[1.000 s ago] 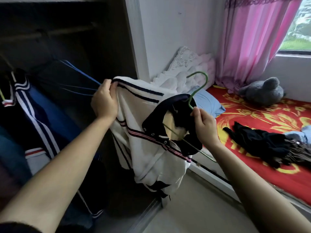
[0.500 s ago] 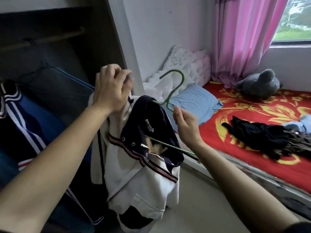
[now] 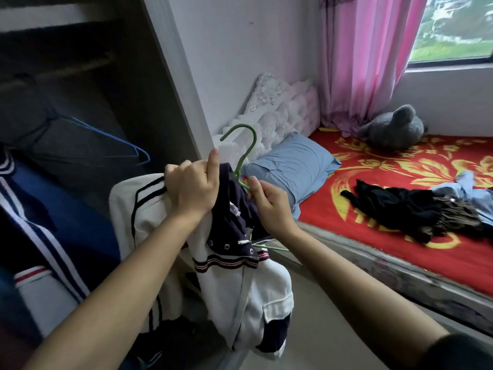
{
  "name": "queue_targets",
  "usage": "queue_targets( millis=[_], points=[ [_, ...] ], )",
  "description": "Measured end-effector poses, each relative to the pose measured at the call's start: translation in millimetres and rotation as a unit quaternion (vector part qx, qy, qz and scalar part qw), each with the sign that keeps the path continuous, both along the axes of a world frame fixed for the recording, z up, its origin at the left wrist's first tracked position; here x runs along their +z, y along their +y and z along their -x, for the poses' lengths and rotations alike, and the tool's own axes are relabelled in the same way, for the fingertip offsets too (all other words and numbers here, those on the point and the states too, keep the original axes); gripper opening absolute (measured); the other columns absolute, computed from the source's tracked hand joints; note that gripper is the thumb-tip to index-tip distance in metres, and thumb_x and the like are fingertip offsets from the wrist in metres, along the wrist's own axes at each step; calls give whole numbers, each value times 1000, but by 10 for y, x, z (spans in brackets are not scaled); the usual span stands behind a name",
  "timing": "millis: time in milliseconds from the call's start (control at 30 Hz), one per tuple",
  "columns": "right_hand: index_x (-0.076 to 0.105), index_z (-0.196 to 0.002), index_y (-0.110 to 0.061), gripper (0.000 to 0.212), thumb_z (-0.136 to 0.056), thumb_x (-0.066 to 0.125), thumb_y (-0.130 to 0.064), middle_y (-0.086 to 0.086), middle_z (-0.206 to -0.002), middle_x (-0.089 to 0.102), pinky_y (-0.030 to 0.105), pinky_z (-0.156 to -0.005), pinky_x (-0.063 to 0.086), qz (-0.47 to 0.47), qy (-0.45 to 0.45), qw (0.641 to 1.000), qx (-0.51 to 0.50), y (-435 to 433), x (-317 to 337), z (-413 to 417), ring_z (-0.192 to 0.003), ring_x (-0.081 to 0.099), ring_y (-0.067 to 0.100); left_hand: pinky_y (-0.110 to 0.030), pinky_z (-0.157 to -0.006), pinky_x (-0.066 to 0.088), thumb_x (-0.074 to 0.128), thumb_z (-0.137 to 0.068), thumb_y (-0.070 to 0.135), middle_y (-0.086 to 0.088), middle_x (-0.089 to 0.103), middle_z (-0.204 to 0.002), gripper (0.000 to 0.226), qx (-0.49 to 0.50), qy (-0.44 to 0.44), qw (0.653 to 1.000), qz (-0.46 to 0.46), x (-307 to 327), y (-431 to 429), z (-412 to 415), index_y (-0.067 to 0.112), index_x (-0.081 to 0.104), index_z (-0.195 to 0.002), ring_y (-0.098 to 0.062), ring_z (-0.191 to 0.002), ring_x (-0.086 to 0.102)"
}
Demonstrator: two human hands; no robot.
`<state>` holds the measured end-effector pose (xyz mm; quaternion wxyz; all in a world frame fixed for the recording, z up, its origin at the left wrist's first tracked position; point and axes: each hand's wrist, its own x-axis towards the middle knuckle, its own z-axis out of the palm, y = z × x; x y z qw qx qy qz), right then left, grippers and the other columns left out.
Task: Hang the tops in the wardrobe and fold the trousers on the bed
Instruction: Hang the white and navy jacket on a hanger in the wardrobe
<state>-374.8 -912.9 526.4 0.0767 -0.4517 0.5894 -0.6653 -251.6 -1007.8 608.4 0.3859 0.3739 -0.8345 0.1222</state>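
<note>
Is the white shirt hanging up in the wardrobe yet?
Not yet. The left hand grips the white shirt, the right hand pinches the green hanger, and its hook catches on nothing.

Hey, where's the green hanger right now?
In the head view, centre frame, the green hanger is inside the white sailor top. Its hook sticks up between the left hand and the right hand, in front of the blue pillow.
</note>
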Motion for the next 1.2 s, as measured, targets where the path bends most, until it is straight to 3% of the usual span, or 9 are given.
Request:
queue_targets(
  millis=[300,433,533,700,833,900,967,1033,1200],
  points=[
    [59,-69,-21,41,-106,44,-29,-11,-54,49,26,-58,36,-13,48,999,-8,112,-23,82,-54,47,3,-34,-61,36,20,-104,49,-17,64,-58,76,-24,8,1000,-16,-145,-28,61,8,61,-56,-40,-61,63],
    [67,-107,-18,25,-106,44,-26,2,-89,66,29,-77,51,-5,-175,983,56,119,-55,458,-83,63,16,-33,-57,34,19,-102,59,-10,60,-52,71,-23,34,998,-41,-290,-165,-117,20,42,-48,-41,-57,61],
    [66,-98,-23,13,-100,54,-25,5,-95,65,34,-77,46,-121,-240,962,-35,190,-340,906,-89,59,19,-31,-54,31,15,-100,67,11,36,-41,75,-11,40,997,-66,-365,-202,-214,18,33,-45,-28,-44,43],
    [61,-107,-16,23,-94,61,-35,5,-87,56,31,-68,41,-263,-453,851,-32,447,-985,1061,-72,51,17,-31,-53,28,12,-98,69,12,33,-41,76,-7,76,993,-88,-366,-231,-239,17,31,-45,-24,-41,37],
    [63,-113,-32,39,-84,68,-58,-3,-108,57,35,-81,44,-356,-381,846,111,409,-1203,720,-100,51,18,-32,-53,28,7,-94,72,8,36,-41,77,-38,101,988,-113,-323,-181,-214,18,27,-45,-24,-43,41],
    [68,-114,-28,39,-83,71,-52,-5,-98,62,33,-77,47,-361,-337,853,168,306,-1199,561,-90,56,15,-32,-51,27,5,-89,79,5,38,-41,79,-44,95,987,-121,-314,-149,-202,17,28,-46,-22,-43,41],
    [71,-97,-15,19,-94,66,-33,3,-80,62,28,-63,50,-363,-290,874,145,212,-1190,467,-67,60,13,-30,-48,27,14,-83,87,2,37,-40,82,-50,83,989,-109,-322,-161,-221,14,31,-47,-21,-42,42],
    [66,-78,-11,29,-102,55,-23,8,-69,56,23,-50,48,-354,-253,897,80,171,-1210,494,-49,55,11,-28,-47,28,33,-78,90,2,40,-39,83,-36,84,991,-101,-332,-213,-280,13,35,-46,-19,-40,44],
    [66,-93,-3,34,-104,45,-26,15,-85,66,43,-61,60,-360,-102,927,-26,256,-1139,678,-72,64,27,-29,-47,31,43,-83,76,0,47,-42,73,43,71,995,-63,-456,-413,-553,12,50,-49,-29,-45,49]
  ],
)
